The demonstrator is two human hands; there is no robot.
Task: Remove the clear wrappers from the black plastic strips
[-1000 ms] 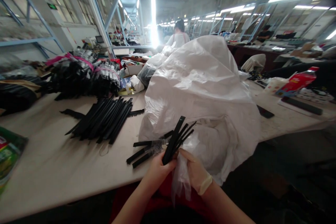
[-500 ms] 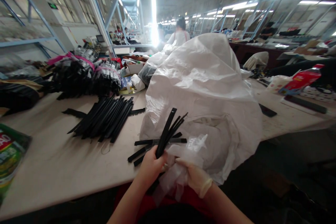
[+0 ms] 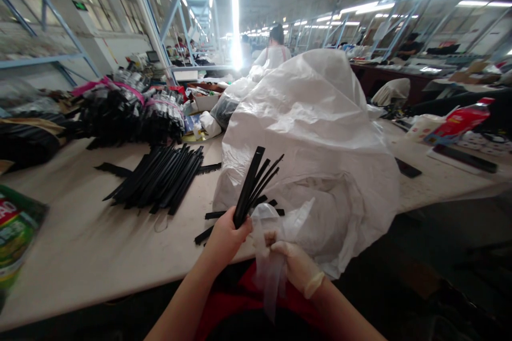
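Raised from half a second ago, our left hand (image 3: 224,238) closes round black strips (image 3: 248,189) over the table's (image 3: 80,272) near edge; our gloved right hand (image 3: 298,265) pinches film (image 3: 269,279). Work looks partway: one handful gathered, a bigger pile (image 3: 160,180) unheld farther from that edge.

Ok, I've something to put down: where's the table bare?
The widest bare patch of table lies between the green packet and the pile of black strips, reaching the near edge. A smaller one lies right of the white sheet, nearer than a dark slab. Crowded: pink-tied bundles behind the pile, loose strips by the left hand.
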